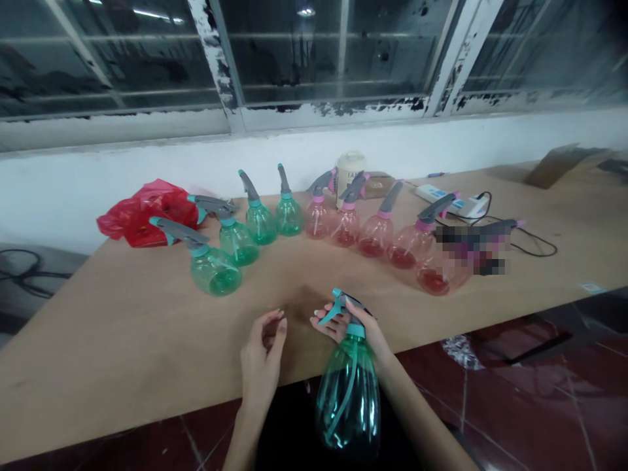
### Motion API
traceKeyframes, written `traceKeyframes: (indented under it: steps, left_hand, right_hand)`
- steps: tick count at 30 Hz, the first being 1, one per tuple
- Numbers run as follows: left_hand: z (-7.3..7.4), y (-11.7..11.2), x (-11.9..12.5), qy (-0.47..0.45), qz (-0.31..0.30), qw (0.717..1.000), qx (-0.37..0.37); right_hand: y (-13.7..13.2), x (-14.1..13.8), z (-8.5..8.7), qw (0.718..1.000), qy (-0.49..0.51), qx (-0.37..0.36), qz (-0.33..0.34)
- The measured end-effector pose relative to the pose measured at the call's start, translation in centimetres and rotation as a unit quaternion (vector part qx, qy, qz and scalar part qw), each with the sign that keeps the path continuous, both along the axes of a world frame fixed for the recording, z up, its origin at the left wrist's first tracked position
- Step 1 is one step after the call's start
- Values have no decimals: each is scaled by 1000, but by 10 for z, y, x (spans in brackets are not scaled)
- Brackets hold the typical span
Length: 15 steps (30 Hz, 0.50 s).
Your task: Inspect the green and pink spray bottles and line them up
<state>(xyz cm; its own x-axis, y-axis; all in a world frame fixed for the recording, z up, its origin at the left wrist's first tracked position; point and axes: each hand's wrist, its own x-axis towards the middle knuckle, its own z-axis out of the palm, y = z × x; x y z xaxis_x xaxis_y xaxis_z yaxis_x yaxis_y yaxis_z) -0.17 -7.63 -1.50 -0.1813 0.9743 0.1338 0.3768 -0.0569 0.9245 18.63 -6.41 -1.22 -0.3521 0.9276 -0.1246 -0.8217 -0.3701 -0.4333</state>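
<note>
My right hand (360, 327) grips the grey and teal spray head of a green spray bottle (348, 399), which hangs tilted toward me over the near table edge. My left hand (262, 356) hovers just left of it, fingers loosely curled and apart, holding nothing. On the wooden table (122, 340) farther back stands a row of spray bottles: several green ones (216, 268) on the left and several pink ones (373, 232) on the right.
A red plastic bag (147, 212) lies at the table's back left. A white jar (349, 170) stands behind the pink bottles. A white power strip (449, 199) with a black cable lies at the back right. A window wall runs behind; red floor tiles show below.
</note>
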Motion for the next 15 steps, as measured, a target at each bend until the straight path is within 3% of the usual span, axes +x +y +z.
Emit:
traceKeyframes:
  steps: [5,10,15]
  left_hand:
    - [13,3,0,187,-8,982,38]
    - [10,12,-3,396,-26,910,123]
    - [4,14,-3,454,-52,879,138]
  right_hand:
    - [1,2,2,1000,14,-20,8]
    - [2,4,2,999,20,-25,21]
    - [2,4,0,1000,16,-23,14]
